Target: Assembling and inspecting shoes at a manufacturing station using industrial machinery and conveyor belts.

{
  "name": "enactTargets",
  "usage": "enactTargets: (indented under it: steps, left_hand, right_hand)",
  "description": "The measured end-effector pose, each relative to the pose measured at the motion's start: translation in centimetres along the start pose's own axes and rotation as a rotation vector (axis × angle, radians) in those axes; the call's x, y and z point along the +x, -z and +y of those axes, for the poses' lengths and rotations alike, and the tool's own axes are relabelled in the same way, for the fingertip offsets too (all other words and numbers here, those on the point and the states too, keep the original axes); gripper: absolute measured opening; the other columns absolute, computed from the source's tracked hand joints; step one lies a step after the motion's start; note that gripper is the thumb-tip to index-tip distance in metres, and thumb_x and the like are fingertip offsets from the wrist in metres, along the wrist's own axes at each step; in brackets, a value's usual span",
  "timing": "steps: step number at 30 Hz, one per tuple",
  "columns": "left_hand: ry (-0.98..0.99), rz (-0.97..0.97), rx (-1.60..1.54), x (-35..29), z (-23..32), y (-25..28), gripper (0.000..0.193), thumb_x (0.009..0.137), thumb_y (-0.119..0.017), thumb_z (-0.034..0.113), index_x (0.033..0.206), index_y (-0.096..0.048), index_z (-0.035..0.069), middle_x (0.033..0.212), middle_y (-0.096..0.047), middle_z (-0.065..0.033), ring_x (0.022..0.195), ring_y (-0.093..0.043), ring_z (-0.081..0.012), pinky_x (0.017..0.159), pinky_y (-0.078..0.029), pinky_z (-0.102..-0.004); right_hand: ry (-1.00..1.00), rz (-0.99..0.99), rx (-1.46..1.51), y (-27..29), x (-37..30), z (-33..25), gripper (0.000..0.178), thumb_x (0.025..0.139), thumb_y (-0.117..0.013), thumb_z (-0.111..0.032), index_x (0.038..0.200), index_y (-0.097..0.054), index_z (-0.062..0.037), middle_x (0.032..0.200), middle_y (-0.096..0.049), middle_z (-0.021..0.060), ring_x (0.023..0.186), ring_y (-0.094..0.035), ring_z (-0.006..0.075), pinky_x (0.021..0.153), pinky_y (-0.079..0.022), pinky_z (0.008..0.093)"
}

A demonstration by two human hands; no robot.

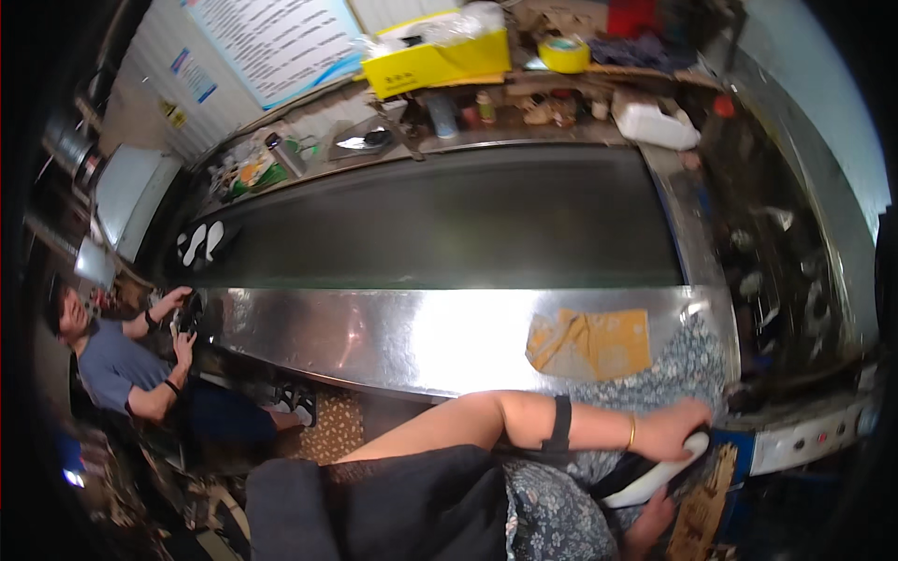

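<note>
Over at the lower right, my left hand [681, 428] reaches across, wearing a black strap and a gold bracelet on its arm. Its fingers are closed around one end of a shoe [653, 483] with a white sole and a dark upper. Lower down, my right hand [652, 517] is against the same shoe near its other end, fingers bent and partly hidden. The shoe is held tilted above my lap, beside the floral cloth [557, 510] over my legs.
A metal ledge [421, 337] with brown paper [594, 343] runs before a dark conveyor belt [449, 220]. White soles [196, 243] lie at its left. A co-worker [131, 365] handles something dark there. A control box [809, 439] and torn cardboard [703, 505] stand close right.
</note>
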State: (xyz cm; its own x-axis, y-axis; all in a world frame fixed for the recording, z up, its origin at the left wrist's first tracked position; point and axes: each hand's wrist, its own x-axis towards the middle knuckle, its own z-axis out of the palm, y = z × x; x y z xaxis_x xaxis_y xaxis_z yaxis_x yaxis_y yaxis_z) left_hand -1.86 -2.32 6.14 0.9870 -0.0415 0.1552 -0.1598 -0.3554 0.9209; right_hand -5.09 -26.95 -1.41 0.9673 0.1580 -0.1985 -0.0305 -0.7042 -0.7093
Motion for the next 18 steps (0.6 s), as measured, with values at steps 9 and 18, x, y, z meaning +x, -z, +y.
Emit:
enactTargets:
  steps: [9, 18]
  left_hand:
    - [0.207, -0.043, -0.035, -1.1, -3.7, 0.1, 0.055, 0.08, -0.073, 0.028, 0.124, -0.053, 0.003, 0.119, -0.056, -0.0198, 0.116, -0.052, -0.0368, 0.101, -0.041, -0.0406]
    - [0.07, -0.07, 0.191, 3.1, -3.7, -1.5, 0.049, 0.077, -0.074, 0.029, 0.114, -0.058, 0.001, 0.104, -0.061, -0.0204, 0.097, -0.054, -0.039, 0.086, -0.043, -0.0445]
  right_hand:
    - [-0.329, -0.249, 0.528, -2.4, 2.0, -6.8, 0.059, 0.104, -0.03, -0.048, 0.119, -0.059, 0.0023, 0.108, -0.064, 0.0233, 0.103, -0.062, 0.0275, 0.088, -0.047, 0.0378]
    - [0.307, 0.007, -0.34, -0.7, 4.3, -6.4, 0.034, 0.101, -0.038, -0.024, 0.092, -0.058, 0.0006, 0.072, -0.064, 0.024, 0.069, -0.061, 0.0477, 0.06, -0.048, 0.0543]
